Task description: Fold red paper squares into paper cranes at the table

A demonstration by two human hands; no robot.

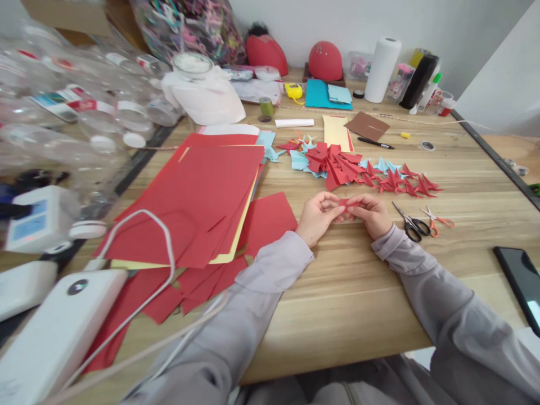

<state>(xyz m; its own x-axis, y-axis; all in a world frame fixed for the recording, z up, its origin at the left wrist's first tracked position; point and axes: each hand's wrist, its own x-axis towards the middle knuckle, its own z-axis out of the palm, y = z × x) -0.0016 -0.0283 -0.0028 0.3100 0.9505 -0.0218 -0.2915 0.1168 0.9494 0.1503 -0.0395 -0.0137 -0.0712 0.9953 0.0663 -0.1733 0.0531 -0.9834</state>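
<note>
Between the fingertips of both hands is a small folded piece of red paper (344, 202), held just above the wooden table. My left hand (320, 216) pinches its left side, and my right hand (370, 214) pinches its right side. The fingers hide most of its shape. Just beyond my hands lies a pile of folded red paper figures (333, 163), mixed with light blue ones (386, 165). Black-handled scissors (412, 225) and orange-handled scissors (436, 219) lie to the right of my right hand.
Red paper sheets (202, 202) are stacked on the left, beside a white power bank (63, 332) with a cable. Plastic bottles (97, 112) crowd the far left. A phone (521, 281) lies at right. A pen (375, 143) and brown card (368, 126) lie farther back.
</note>
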